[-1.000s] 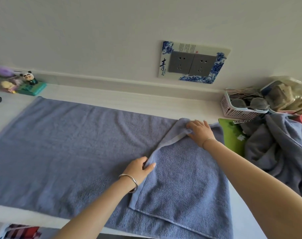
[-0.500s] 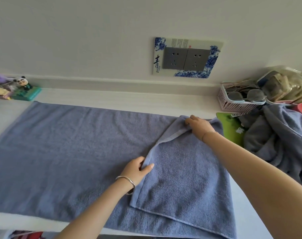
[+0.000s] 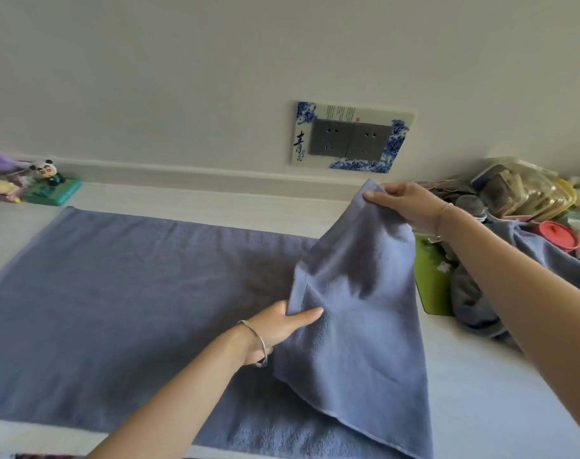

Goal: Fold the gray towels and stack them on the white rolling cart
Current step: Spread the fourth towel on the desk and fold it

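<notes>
A large gray-blue towel (image 3: 132, 286) lies spread flat on the white counter (image 3: 500, 409). Its right end is lifted off the surface as a raised flap (image 3: 358, 309). My right hand (image 3: 404, 202) pinches the flap's far corner, held up near the wall. My left hand (image 3: 282, 323) grips the flap's near left edge, thumb on top, just above the flat part. A second gray towel (image 3: 547, 260) lies crumpled in a heap at the right. The white rolling cart is not in view.
A wall socket panel (image 3: 351, 137) is behind the counter. Small toys on a green box (image 3: 50, 188) stand at the far left. A green board (image 3: 432, 279), a red lid (image 3: 555, 236) and clutter in clear packaging (image 3: 520, 190) crowd the right side.
Both hands have raised the towel's right end off the counter; the right hand has risen toward the wall with the corner, and the flap now hangs between the hands.
</notes>
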